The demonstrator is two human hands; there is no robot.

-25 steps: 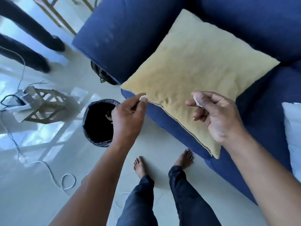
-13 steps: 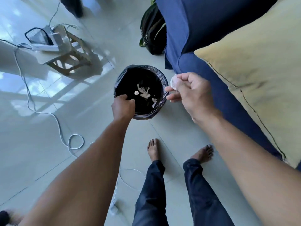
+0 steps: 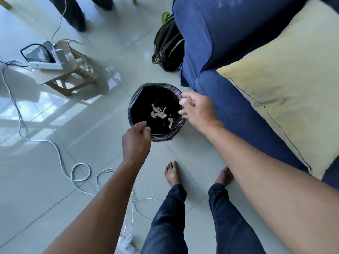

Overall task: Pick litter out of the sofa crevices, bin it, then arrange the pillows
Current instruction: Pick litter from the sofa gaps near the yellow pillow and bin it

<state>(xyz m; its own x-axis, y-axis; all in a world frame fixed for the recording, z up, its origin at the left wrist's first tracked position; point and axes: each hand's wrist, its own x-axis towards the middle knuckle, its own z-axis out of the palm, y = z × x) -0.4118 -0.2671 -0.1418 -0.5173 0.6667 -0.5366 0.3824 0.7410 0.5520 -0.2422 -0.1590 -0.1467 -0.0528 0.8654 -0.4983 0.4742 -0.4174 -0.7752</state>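
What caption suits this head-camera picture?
Both hands over a black-lined bin holding paper scraps, beside a blue sofa.

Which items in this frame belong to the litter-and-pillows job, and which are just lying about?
Part of the job:
bin, with paper scraps inside
sofa
yellow pillow
left hand and right hand, both over the bin

Lying about:
backpack beside the sofa
small stool with chargers
white cable on the floor

Backpack (image 3: 168,46) by stool (image 3: 67,77); white cable (image 3: 55,149).
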